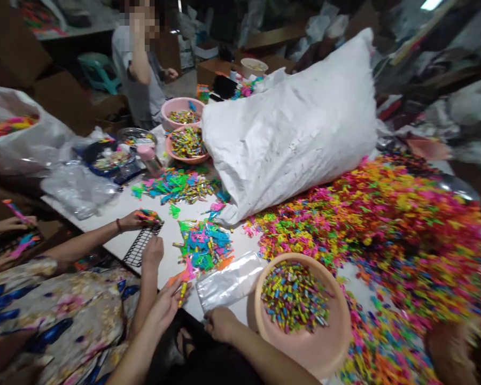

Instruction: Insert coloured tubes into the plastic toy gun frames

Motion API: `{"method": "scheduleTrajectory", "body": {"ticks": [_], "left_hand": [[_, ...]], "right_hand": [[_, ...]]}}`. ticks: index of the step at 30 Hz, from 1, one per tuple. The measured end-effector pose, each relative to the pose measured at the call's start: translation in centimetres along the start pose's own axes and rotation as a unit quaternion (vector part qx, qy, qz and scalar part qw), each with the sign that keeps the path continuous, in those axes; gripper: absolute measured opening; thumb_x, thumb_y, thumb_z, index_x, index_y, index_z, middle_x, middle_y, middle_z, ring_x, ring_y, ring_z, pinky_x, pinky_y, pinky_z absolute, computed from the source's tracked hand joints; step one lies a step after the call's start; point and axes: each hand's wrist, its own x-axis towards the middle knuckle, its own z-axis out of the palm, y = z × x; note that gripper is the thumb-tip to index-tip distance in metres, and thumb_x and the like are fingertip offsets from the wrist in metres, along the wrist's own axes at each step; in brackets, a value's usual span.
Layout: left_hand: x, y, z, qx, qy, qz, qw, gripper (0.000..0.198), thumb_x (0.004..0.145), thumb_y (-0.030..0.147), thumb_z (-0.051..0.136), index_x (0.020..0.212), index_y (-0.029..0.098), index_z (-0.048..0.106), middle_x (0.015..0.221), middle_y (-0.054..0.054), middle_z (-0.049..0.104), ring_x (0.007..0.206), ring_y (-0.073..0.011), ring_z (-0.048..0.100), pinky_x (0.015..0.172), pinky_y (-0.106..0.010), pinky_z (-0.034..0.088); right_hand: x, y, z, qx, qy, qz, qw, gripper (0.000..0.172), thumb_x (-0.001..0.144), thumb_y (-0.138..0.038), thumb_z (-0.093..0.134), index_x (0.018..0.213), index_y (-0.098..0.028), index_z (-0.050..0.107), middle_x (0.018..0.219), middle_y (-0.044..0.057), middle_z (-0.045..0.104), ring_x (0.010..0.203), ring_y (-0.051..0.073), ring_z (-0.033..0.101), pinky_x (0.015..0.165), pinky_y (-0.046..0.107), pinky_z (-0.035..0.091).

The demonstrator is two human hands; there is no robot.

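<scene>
Head view, table edge, low centre.

- My left hand is closed in a fingertip pinch on a few small coloured pieces: a yellow stick with pink and orange bits. They hang just over the near edge of the table.
- My right hand is curled shut, knuckles up, at the near corner of a clear bag. It touches the bag; I cannot tell whether it pinches the film.
- Handling, my judgement: the pieces are light and slippery. Best to pinch near their middle, keep them over the tabletop rather than my lap, and hold the bag flat so it does not slide.
- Just right of the bag is a pink bowl of mixed short pieces. Beyond it a loose heap spills from under a white sack.
- A blue-green pile lies beyond my left hand.
- A co-worker's hands work at a black grid tray, apart from mine.
</scene>
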Motion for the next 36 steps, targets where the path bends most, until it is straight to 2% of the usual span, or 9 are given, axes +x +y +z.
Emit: {"method": "scheduleTrajectory", "body": {"ticks": [5, 9, 20, 27, 36], "left_hand": [[0.2, -0.6, -1.0, 0.046, 0.011, -0.009, 0.999, 0.009, 0.08, 0.007, 0.047, 0.082, 0.013, 0.054, 0.065, -0.004, 0.063, 0.051, -0.0115, 0.06, 0.045, -0.018, 0.05], [0.7, -0.9, -1.3, 0.038, 0.012, -0.017, 0.999, 0.007, 0.08, 0.01, 0.048, 0.079, 0.014, 0.053, 0.061, -0.002, 0.061, 0.047, -0.0105, 0.058, 0.039, -0.016, 0.046], [0.4, -0.7, -0.9, 0.005, 0.029, -0.025, 0.999, 0.006, 0.082, 0.013, 0.048, 0.078, 0.015, 0.052, 0.063, -0.001, 0.061, 0.053, -0.0114, 0.061, 0.037, -0.015, 0.042], [0.1, -0.5, -0.7, -0.003, 0.04, -0.033, 0.999, 0.007, 0.083, 0.019, 0.049, 0.078, 0.016, 0.053, 0.062, 0.0, 0.061, 0.052, -0.0109, 0.061, 0.038, -0.015, 0.042], [0.1, -0.3, -1.1, -0.009, 0.041, -0.028, 0.999, 0.001, 0.08, 0.016, 0.054, 0.08, 0.015, 0.054, 0.065, 0.0, 0.061, 0.056, -0.0113, 0.062, 0.042, -0.016, 0.044]], "right_hand": [[0.6, 0.6, -0.2, 0.036, 0.021, 0.043, 0.998, 0.036, 0.072, -0.027, 0.049, 0.105, -0.024, 0.063, 0.101, 0.006, 0.066, 0.095, 0.023, 0.06, 0.077, 0.03, 0.046], [1.2, 0.8, -0.4, 0.056, 0.041, 0.056, 0.996, 0.036, 0.073, -0.029, 0.047, 0.104, -0.024, 0.063, 0.102, 0.006, 0.066, 0.096, 0.023, 0.059, 0.077, 0.029, 0.045], [2.2, 1.4, 0.8, 0.101, 0.047, 0.042, 0.993, 0.032, 0.073, -0.025, 0.048, 0.099, -0.02, 0.065, 0.089, 0.008, 0.068, 0.082, 0.02, 0.063, 0.067, 0.025, 0.043], [2.8, 1.6, 1.2, 0.115, 0.055, 0.023, 0.992, 0.03, 0.074, -0.023, 0.047, 0.097, -0.019, 0.065, 0.092, 0.008, 0.068, 0.082, 0.019, 0.062, 0.069, 0.024, 0.042], [3.0, 1.5, 1.3, 0.14, 0.053, 0.014, 0.989, 0.03, 0.073, -0.019, 0.048, 0.096, -0.017, 0.066, 0.093, 0.006, 0.068, 0.084, 0.017, 0.062, 0.07, 0.022, 0.042]]}}
